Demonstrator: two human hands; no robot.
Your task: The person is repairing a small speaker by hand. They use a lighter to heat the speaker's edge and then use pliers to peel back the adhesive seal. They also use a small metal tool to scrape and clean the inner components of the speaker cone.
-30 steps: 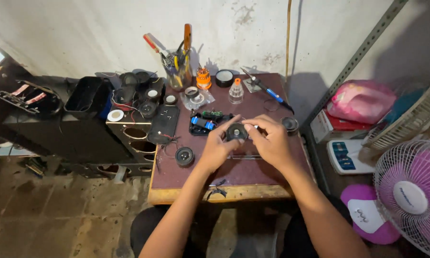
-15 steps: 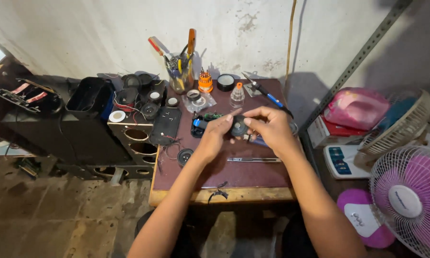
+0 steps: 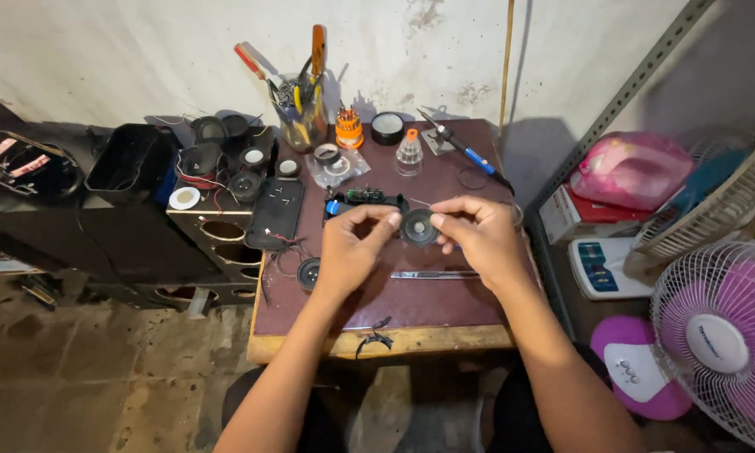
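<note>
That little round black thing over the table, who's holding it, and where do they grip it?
Both hands hold the small round speaker by its rim: left hand on one edge, right hand on the other.

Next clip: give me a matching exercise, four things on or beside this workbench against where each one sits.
Things:
1. small round speaker
2. soldering iron
3. tool cup
4. pink fan

Places:
A. floor, right of the table
B. between both hands' fingertips
C. table's back edge, by the wall
D. table's back right corner

Pairs: 1-B, 2-D, 3-C, 4-A
</note>
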